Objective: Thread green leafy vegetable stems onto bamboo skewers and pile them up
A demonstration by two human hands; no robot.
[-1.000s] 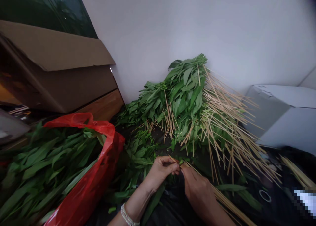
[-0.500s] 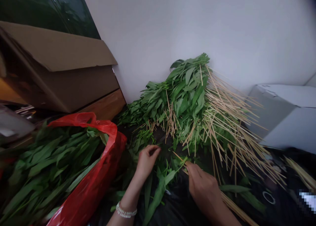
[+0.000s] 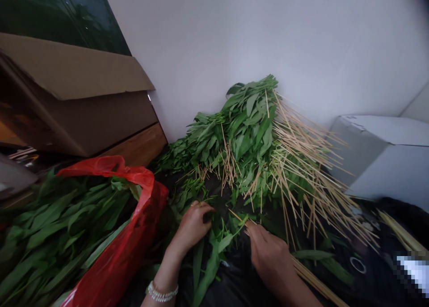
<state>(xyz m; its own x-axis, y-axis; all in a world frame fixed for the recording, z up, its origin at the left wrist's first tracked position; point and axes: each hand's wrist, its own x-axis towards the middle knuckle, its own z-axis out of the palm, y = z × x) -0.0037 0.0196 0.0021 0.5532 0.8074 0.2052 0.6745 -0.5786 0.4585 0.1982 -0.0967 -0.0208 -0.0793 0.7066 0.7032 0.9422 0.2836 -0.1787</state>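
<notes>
My left hand (image 3: pixel 191 226), with a pearl bracelet on the wrist, rests on loose green leaves (image 3: pixel 208 258) spread on black plastic; its fingers curl closed on a leaf. My right hand (image 3: pixel 268 255) pinches a bamboo skewer (image 3: pixel 241 218) that has a green leaf threaded near its tip, and a bundle of skewers (image 3: pixel 315 282) runs back under this hand. Just beyond both hands rises a large pile of leaves skewered on bamboo sticks (image 3: pixel 264 146), leaning against the white wall.
A red plastic bag (image 3: pixel 127 249) full of green leaves sits at the left. Behind it stands an open cardboard box (image 3: pixel 80 97). A white box (image 3: pixel 382 155) is at the right. Black plastic sheeting (image 3: pixel 375 262) covers the floor.
My left hand left the skewer tip and moved left and forward onto the loose leaves, then curled closed. My right hand stayed holding the skewer.
</notes>
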